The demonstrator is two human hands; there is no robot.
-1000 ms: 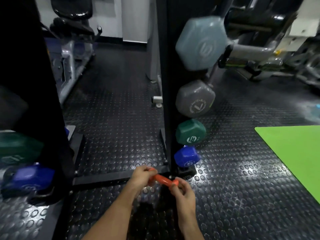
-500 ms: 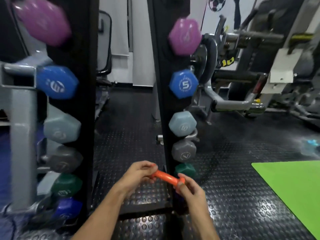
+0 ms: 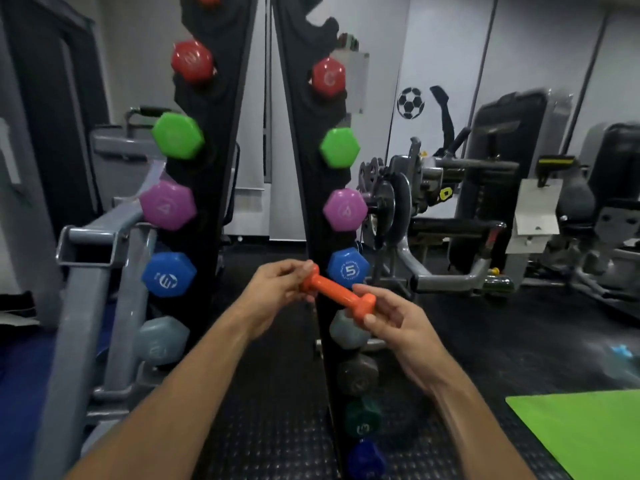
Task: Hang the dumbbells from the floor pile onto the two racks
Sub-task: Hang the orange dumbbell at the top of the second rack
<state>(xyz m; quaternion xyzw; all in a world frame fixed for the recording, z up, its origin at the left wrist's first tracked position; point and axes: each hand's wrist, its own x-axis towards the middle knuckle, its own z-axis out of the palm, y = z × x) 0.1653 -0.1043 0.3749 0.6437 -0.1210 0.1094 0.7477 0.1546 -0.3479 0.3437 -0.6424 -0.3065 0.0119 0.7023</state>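
Gym floor, studded rubber mat (image 3: 277,427), w/ two black racks (image 3: 311,188) rising ahead. Orange dumbbell (image 3: 337,294) lifted from near floor level to mid-rack height vs. 1 s earlier; likely bound for an upper slot. Held crosswise between racks: left hand (image 3: 277,289) grip pinching one end, right hand (image 3: 391,315) grip curled on the other. Open notch (image 3: 320,24) at top of right rack; narrow gap between racks, machines near at right.

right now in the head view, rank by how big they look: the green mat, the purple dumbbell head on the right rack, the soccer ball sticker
1. green mat, largest, though it is nearest the camera and cut off by the frame
2. purple dumbbell head on the right rack
3. soccer ball sticker, smallest, but farthest away on the wall
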